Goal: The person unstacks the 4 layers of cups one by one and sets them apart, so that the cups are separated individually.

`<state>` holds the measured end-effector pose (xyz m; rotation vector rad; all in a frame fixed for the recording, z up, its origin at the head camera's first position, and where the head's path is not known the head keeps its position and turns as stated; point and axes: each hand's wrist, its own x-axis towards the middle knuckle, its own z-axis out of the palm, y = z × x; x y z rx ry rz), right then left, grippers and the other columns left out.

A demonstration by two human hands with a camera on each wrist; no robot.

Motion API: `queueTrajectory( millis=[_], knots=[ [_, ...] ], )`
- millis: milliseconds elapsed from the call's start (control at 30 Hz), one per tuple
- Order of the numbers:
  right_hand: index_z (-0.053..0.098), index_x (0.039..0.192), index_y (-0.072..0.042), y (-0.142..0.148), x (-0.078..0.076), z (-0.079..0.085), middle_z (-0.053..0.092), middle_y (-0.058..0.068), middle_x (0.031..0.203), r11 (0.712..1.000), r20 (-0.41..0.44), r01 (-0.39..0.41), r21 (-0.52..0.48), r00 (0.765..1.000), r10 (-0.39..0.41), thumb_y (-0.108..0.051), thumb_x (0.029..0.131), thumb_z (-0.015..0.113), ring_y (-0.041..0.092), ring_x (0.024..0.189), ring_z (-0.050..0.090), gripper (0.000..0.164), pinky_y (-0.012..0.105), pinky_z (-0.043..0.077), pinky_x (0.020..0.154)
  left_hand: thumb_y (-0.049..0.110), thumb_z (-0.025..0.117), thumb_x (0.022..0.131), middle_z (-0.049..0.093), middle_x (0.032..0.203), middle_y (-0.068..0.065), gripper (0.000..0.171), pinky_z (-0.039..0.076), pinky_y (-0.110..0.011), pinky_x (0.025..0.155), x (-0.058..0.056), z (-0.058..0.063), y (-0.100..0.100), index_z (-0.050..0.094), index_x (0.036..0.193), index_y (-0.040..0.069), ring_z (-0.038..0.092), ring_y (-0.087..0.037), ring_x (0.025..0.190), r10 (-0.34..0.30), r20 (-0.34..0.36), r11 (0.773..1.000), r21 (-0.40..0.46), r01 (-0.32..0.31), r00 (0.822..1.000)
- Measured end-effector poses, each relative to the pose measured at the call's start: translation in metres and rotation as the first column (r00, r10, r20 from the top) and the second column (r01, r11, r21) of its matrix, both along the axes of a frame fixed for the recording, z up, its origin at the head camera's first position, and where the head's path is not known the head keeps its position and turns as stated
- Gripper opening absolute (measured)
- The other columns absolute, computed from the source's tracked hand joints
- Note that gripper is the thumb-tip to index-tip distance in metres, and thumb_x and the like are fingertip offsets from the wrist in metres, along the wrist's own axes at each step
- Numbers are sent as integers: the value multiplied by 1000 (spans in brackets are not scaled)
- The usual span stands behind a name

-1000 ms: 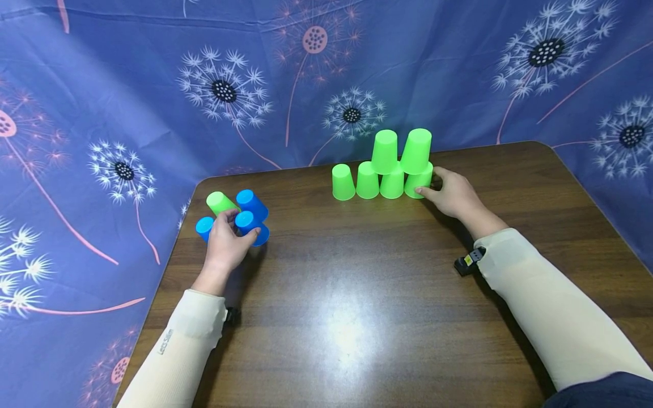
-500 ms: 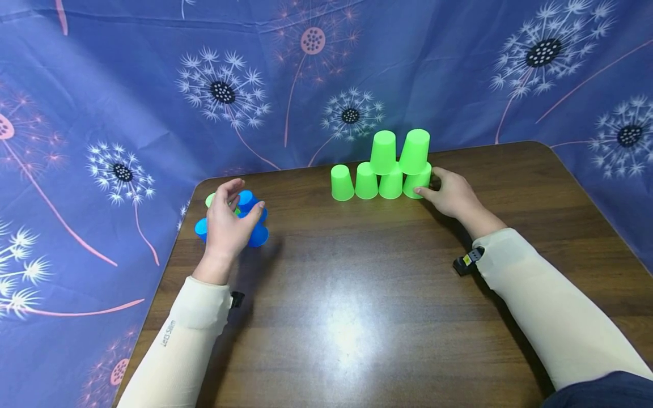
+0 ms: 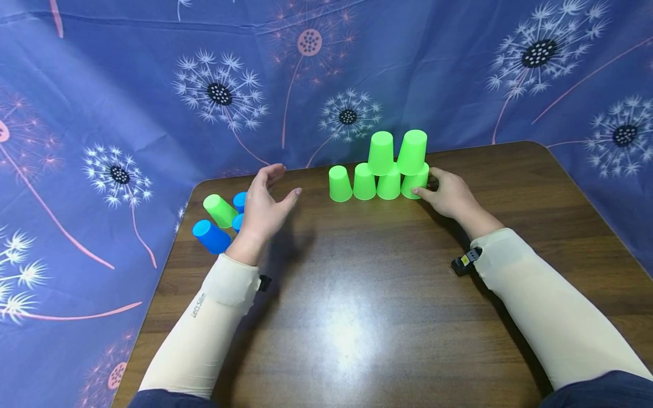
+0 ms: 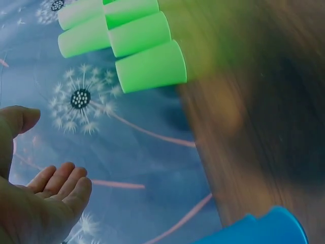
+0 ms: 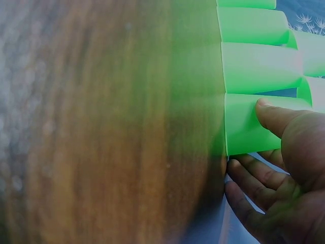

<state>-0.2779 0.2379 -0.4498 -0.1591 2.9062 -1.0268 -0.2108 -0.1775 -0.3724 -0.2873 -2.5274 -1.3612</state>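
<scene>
Near the table's back edge, a row of upside-down green cups (image 3: 340, 184) bears two more green cups (image 3: 381, 153) over its right part. My right hand (image 3: 451, 195) holds the row's rightmost cup (image 5: 246, 127), thumb on its front and fingers round its right side. My left hand (image 3: 264, 212) is empty, thumb spread from the fingers, between this stack and a loose group at the left. In that group stand a green cup (image 3: 220, 211) and several blue cups (image 3: 211, 237), some partly hidden behind the left hand. The left wrist view shows a blue cup (image 4: 277, 226) below the hand.
The brown wooden table (image 3: 352, 283) reflects a bright light in its middle. A blue cloth with dandelion prints (image 3: 285, 73) hangs right behind the back edge and along the left side. A small black device (image 3: 465, 262) sits at the right cuff.
My left hand has let go of a blue cup in the left group, lifted and moved right toward the green stack. The right hand stays at the rightmost cup.
</scene>
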Motion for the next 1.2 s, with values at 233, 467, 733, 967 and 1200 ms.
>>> queueTrajectory(
  millis=[233, 467, 733, 967, 1200],
  knots=[
    [51, 147, -4, 1, 0, -1, 63, 24, 131, 1000, 1, 1, -1, 1000, -1, -47, 100, 71, 44, 123, 57, 68, 64, 46, 100, 26, 80, 96, 57, 148, -8, 64, 44, -32, 114, -16, -5, 25, 48, 149, 6, 53, -20, 139, -49, 42, 997, 56, 46, 998],
    [51, 147, -4, 1, -1, -3, 63, 23, 131, 1000, 4, 5, -13, 1000, -5, -46, 99, 72, 43, 123, 58, 68, 63, 47, 101, 19, 78, 97, 57, 146, -12, 60, 43, -33, 115, -33, -12, 53, 49, 147, 3, 54, -21, 138, -112, 41, 987, 122, 106, 993],
    [53, 145, -3, 0, -1, -3, 64, 23, 129, 1000, -5, 3, -13, 1000, -3, -42, 99, 73, 42, 122, 59, 63, 62, 47, 101, 18, 76, 99, 57, 145, -11, 58, 44, -32, 112, -48, -23, 82, 49, 147, 2, 54, -22, 137, -137, 83, 981, 151, 123, 987],
    [54, 143, -3, 0, -1, 0, 64, 23, 126, 1000, -1, 8, -6, 1000, -8, -41, 99, 74, 41, 119, 58, 61, 61, 47, 99, 20, 79, 96, 61, 142, -8, 58, 45, -30, 112, -59, -20, 109, 52, 144, 2, 56, -16, 134, -126, 81, 981, 156, 113, 989],
    [54, 142, -2, 2, -1, -1, 64, 23, 126, 1000, -12, 9, -6, 1000, -9, -39, 99, 74, 42, 119, 59, 60, 61, 47, 100, 26, 78, 97, 60, 144, -3, 59, 45, -26, 111, -70, -20, 131, 51, 147, 6, 55, -15, 135, -129, 82, 987, 105, 120, 988]
  ],
)
